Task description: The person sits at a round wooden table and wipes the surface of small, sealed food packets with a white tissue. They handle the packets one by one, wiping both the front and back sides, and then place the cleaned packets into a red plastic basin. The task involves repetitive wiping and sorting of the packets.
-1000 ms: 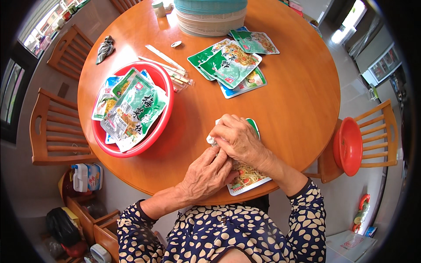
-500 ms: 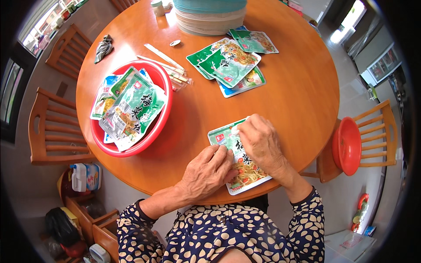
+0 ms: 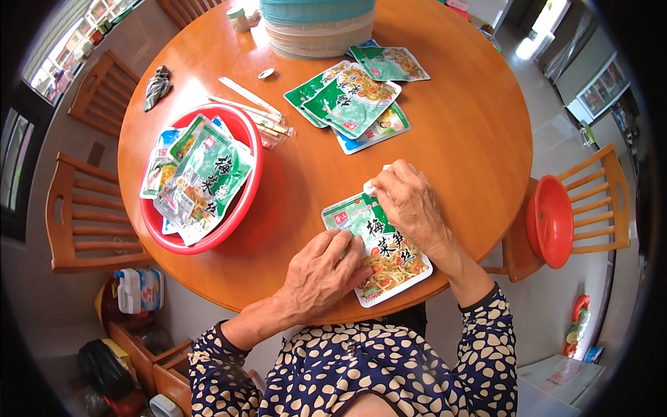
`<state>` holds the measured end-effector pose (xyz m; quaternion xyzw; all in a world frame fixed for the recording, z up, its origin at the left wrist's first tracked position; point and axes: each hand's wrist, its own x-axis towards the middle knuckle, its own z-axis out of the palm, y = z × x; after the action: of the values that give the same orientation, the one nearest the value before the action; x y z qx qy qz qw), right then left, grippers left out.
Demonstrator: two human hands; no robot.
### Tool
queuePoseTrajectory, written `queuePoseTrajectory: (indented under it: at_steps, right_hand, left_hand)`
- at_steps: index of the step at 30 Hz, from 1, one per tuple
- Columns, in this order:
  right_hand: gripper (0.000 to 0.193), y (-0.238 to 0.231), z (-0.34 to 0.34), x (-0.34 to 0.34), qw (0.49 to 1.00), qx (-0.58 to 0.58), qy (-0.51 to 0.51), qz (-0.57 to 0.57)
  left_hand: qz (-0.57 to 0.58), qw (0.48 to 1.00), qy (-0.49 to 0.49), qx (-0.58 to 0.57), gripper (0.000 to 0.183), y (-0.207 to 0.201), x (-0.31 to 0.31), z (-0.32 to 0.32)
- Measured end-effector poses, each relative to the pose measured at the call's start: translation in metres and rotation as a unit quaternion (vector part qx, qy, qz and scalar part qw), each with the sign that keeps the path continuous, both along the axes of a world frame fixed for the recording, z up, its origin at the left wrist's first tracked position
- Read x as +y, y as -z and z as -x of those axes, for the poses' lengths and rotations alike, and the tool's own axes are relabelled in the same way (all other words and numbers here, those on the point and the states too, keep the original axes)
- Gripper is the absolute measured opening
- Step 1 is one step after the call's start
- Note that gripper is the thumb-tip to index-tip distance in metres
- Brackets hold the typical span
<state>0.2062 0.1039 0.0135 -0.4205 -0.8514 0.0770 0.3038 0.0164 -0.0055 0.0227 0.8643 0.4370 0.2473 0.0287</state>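
Note:
A green and white food pouch (image 3: 396, 274), printed with shredded vegetables, lies flat at the near edge of the round wooden table. My left hand (image 3: 322, 271) holds the pouch down along its left side, with fingers bent and thumb resting on its front. Pinched in my right hand (image 3: 411, 201) is a small white wad, probably tissue or cloth (image 3: 369, 187), at the pouch's top edge. Most of that wad is hidden under the fingers. Left of my hands, a red basin (image 3: 254, 184) holds several similar pouches (image 3: 215, 170).
Farther back lie several more pouches (image 3: 358, 97) beside a blue and beige woven container (image 3: 316, 31). Wrapped sticks (image 3: 260, 111), a small lid (image 3: 266, 73) and a crumpled dark cloth (image 3: 158, 88) are on the table. To the right, a red bowl (image 3: 552, 221) rests on a chair.
My right hand has slid up to the pouch's top edge with the white wad, uncovering more of the print. My left hand stays on the pouch. The whole view has shifted slightly.

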Motion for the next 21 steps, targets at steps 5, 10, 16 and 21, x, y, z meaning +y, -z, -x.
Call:
queuePoseTrajectory:
  at_steps: [5, 10, 16, 21]
  right_hand:
    - [0.006, 0.0, -0.003, -0.01, 0.999, 0.036, -0.039, 0.011]
    - [0.01, -0.016, -0.006, -0.048, 0.985, 0.028, -0.152, 0.072]
    - [0.008, -0.021, 0.005, -0.058, 0.988, -0.027, -0.149, 0.037]
    - [0.009, -0.011, 0.024, -0.037, 0.993, -0.037, -0.109, 0.012]
  left_hand:
    - [0.029, 0.999, -0.027, -0.016, 0.049, 0.003, 0.001, 0.003]
    - [0.1, 0.989, -0.085, -0.065, 0.072, 0.006, -0.001, 0.004]
    - [0.126, 0.982, -0.061, -0.123, 0.105, 0.006, 0.007, 0.011]
    - [0.159, 0.971, -0.053, -0.17, 0.117, 0.006, 0.011, 0.013]
